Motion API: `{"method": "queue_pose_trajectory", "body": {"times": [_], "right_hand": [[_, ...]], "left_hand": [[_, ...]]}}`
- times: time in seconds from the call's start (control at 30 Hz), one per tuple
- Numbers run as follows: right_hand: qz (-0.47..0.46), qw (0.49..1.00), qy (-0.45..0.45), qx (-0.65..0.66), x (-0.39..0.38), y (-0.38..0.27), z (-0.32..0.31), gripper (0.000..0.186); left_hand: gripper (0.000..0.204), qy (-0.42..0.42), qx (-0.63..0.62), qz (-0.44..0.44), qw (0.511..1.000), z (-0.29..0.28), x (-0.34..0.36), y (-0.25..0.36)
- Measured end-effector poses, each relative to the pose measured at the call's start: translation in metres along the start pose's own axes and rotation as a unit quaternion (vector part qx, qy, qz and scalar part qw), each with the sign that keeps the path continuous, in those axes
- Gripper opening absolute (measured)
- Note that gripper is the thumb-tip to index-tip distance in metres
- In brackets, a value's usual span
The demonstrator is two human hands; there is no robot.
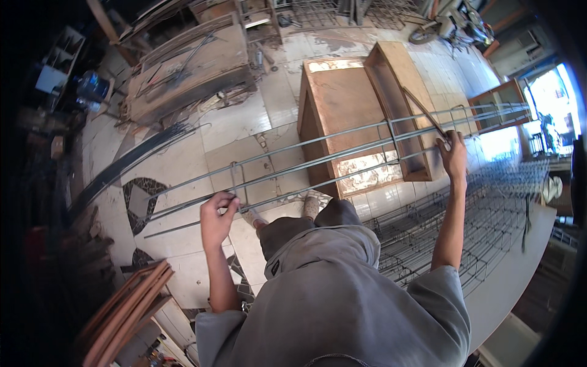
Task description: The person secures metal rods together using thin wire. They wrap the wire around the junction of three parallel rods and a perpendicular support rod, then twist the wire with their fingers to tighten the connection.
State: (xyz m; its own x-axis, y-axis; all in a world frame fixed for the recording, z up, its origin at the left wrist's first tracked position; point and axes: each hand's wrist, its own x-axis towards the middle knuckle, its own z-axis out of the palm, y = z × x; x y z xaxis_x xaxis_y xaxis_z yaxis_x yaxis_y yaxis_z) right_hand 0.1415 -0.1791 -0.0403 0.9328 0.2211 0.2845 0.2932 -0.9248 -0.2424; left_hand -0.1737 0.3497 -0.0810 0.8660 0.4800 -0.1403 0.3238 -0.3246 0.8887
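Observation:
A long cage of thin steel bars (293,164) with square wire ties (391,138) spans the view, its right part over a wooden cabinet (348,98). My left hand (217,217) has its thumb and fingertips closed on the lower bars near the left end, beside a tie. My right hand (452,153) is closed on a slim brownish stick (419,107) angled up and left across the bars, at the cage's right part. Whether its fingers also grip a bar is unclear.
Bundled dark rods (116,171) lie at left, wooden planks (128,306) at lower left. A worn workbench (183,67) stands behind. Stacked wire cages (440,232) on a pale board are at right. A motorbike (452,30) is parked at the back; tiled floor (232,140) shows below the bars.

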Motion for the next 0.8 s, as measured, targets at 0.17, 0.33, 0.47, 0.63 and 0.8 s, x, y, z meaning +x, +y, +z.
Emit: {"method": "queue_pose_trajectory", "body": {"times": [0.17, 0.33, 0.47, 0.63, 0.8], "right_hand": [[-0.020, 0.999, -0.042, 0.014, 0.014, 0.010, 0.002, 0.030], [-0.030, 0.995, -0.094, 0.025, 0.024, 0.017, 0.001, 0.026], [-0.041, 0.992, -0.093, 0.070, 0.023, 0.018, -0.009, 0.025], [-0.056, 0.989, -0.068, 0.121, -0.028, -0.120, -0.079, 0.032], [-0.283, 0.937, -0.200, 0.050, -0.104, -0.228, -0.088, 0.035]], "left_hand": [[0.014, 0.050, 0.034, -0.011, 0.998, 0.036, -0.002, 0.021], [0.016, 0.059, 0.021, -0.017, 0.998, 0.054, -0.005, 0.028], [0.017, 0.022, 0.038, -0.011, 0.999, 0.061, -0.001, 0.037], [0.021, 0.018, 0.060, -0.021, 0.998, 0.064, 0.001, 0.042], [0.021, 0.033, 0.033, 0.024, 0.999, 0.067, 0.002, 0.029]]}}
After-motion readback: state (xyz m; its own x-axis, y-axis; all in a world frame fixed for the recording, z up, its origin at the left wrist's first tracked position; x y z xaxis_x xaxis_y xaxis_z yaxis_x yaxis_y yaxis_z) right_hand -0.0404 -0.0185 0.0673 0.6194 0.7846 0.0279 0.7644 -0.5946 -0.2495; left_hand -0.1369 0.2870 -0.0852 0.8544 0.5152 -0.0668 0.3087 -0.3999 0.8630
